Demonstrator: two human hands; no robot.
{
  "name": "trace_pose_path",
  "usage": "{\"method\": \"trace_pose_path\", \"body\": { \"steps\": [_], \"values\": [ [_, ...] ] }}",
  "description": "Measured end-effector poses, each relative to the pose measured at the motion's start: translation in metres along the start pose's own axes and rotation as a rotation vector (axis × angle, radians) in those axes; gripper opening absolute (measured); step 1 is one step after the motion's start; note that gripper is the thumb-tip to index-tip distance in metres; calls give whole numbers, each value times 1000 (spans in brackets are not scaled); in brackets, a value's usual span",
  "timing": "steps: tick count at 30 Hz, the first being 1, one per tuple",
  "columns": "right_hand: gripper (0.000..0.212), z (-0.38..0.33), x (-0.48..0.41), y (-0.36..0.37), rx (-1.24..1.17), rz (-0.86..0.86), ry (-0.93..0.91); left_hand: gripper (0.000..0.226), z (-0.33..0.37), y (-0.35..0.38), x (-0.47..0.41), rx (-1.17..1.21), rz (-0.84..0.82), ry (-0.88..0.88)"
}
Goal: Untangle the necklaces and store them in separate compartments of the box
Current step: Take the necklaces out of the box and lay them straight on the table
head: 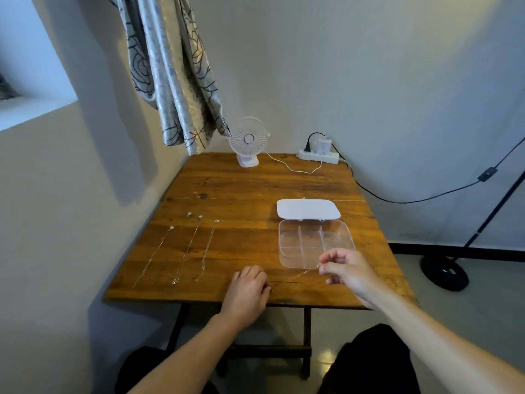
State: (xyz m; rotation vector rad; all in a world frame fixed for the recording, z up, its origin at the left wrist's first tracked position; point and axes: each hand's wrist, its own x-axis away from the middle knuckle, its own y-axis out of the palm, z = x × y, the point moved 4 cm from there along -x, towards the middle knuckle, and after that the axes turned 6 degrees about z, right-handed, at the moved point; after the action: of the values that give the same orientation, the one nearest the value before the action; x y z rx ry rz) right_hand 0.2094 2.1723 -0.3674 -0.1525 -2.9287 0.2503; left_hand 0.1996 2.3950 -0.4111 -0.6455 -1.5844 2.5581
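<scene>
A thin gold necklace stretches taut between my two hands near the table's front edge. My right hand pinches its right end just in front of the clear compartment box. My left hand is closed on its left end, resting on the wood. The box stands open with its white lid folded back, and its compartments look empty. Three silver necklaces lie stretched out side by side on the left of the table: one, another and a third.
A wooden table stands in a room corner. A small white fan and a power strip with plugs sit at the back edge. A patterned curtain hangs above the back left. A black lamp stand base is on the floor to the right.
</scene>
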Motion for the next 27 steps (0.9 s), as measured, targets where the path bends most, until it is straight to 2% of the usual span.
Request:
{"method": "trace_pose_path", "body": {
  "steps": [7,11,14,16,19,24,27],
  "values": [
    [13,-29,-3,15,24,-10,-109,6,-1,-9,8,69,-2,-34],
    [13,-47,-5,30,46,-19,-186,14,-14,-22,18,332,54,-277],
    [12,-56,-7,36,59,8,-233,18,-36,-32,30,428,121,-420],
    [13,-52,-9,36,90,29,-218,21,-53,-38,37,399,120,-462],
    [15,-32,-12,33,129,62,-152,18,-74,-47,43,227,135,-463],
    [14,-14,-18,28,178,133,-122,19,-75,-48,45,44,68,-327],
    [19,-33,-26,35,108,150,-118,20,-73,-51,49,54,114,-317]
  ]
}}
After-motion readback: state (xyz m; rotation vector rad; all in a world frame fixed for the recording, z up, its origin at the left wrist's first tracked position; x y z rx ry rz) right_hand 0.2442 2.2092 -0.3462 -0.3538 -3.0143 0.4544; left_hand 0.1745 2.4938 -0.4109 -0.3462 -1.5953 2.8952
